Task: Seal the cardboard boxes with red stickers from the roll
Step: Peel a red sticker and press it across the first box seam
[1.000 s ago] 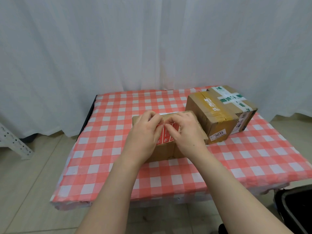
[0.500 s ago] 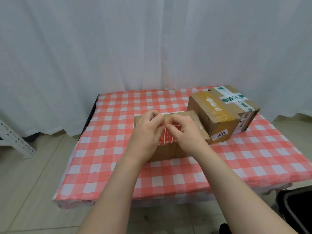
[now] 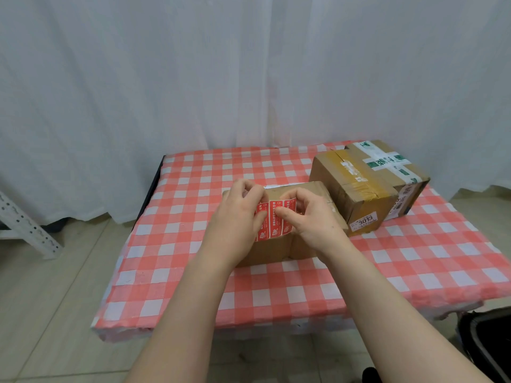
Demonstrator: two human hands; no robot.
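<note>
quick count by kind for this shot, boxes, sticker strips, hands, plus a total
cardboard boxes: 3 (near box, yellow-taped box, green-taped box)
red sticker strip: 1
hands: 2 (left hand, right hand), both pinching the strip
total: 6

The near box (image 3: 273, 251) sits on the desk (image 3: 193, 286) at centre. My left grip (image 3: 235, 217) and right grip (image 3: 313, 217) hold the sticker strip (image 3: 276, 230) against its front. At 2 o'clock, just beside it, stands a 2nd box (image 3: 356, 189), with a 3rd box (image 3: 387, 164) touching behind.
</note>
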